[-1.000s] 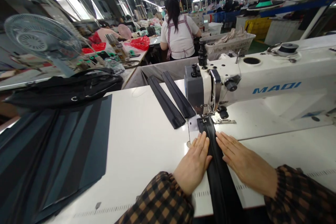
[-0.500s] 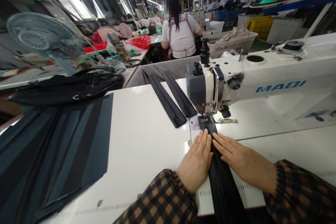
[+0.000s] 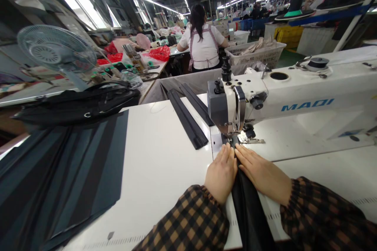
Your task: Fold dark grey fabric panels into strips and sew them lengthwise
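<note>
A long black strip, leather-like with a lengthwise seam, runs from the table's front edge up under the presser foot of a white sewing machine. My left hand lies flat on the strip's left side, fingers stretched out and close together. On its right side rests my right hand, also flat with straight fingers. Both sets of fingertips are just in front of the needle area and nearly meet. The strip's far end is hidden beneath the machine head.
Two finished-looking black strips lie left of the machine head. Stacked dark fabric pieces cover the table's left, with a black bag behind them. A fan stands at far left; a person sits ahead beside a white basket.
Both hands have slid slightly forward along the strip, nearer the needle and closer together. The strip has moved further under the presser foot. The camera view has shifted a little.
</note>
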Tool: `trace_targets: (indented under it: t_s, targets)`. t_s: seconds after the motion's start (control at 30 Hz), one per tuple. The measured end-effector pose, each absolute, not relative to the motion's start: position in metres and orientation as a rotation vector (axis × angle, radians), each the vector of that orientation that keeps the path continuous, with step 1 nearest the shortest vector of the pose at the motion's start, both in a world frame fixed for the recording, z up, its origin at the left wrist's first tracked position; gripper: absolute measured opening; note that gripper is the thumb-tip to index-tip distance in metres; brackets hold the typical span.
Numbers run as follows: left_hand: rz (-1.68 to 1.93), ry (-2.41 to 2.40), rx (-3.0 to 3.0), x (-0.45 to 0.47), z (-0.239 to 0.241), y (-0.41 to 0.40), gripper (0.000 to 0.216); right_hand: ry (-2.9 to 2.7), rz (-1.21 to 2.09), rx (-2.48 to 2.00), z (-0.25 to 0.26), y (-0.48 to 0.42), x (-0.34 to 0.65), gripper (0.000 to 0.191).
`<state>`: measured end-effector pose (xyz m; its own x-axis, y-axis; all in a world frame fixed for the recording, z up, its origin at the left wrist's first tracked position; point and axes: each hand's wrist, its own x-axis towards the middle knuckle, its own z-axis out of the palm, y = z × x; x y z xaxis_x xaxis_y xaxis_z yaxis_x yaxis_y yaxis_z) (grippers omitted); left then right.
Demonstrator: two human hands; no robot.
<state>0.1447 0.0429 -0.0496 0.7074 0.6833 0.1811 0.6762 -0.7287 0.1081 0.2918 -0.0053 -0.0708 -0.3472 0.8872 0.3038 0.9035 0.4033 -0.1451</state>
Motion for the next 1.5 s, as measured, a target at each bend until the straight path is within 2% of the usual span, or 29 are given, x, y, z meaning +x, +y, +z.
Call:
trace_targets:
  t_s: [0.1,0.2,0.37,0.6,0.67,0.83,0.93,1.03,1.5]
  targets:
    - [0.303,1.256,2.748,0.143,-0.04,0.016,0.033,-2.344,-0.089,-1.576,-0.072,-0.013,0.287,0.044]
    - [0.262,1.321,2.638,0.142,-0.027,-0.019,0.044,-2.348,-0.129,-1.565,-0.073,-0.02,0.285,0.044]
    - [0.156,1.551,2.425,0.152,-0.014,-0.034,0.029,-2.314,-0.132,-1.575,-0.074,-0.025,0.283,0.042]
    - [0.555,1.317,1.861,0.143,-0.028,-0.008,0.026,-2.221,-0.103,-1.657,-0.075,-0.043,0.274,0.043]
    - [0.537,1.185,1.928,0.133,-0.029,-0.001,0.027,-2.204,-0.104,-1.652,-0.075,-0.044,0.272,0.043]
    - [0.401,0.775,2.573,0.106,-0.026,0.034,0.026,-2.231,-0.139,-1.651,-0.076,-0.042,0.272,0.043]
    - [0.356,0.75,2.794,0.1,-0.035,0.047,0.04,-2.246,-0.148,-1.669,-0.077,-0.042,0.272,0.045]
    - [0.292,0.753,2.841,0.102,-0.048,0.042,0.046,-2.246,-0.124,-1.692,-0.078,-0.042,0.268,0.047]
    - [0.339,0.912,2.804,0.119,-0.061,0.025,0.043,-2.181,-0.192,-1.758,-0.072,-0.032,0.252,0.053]
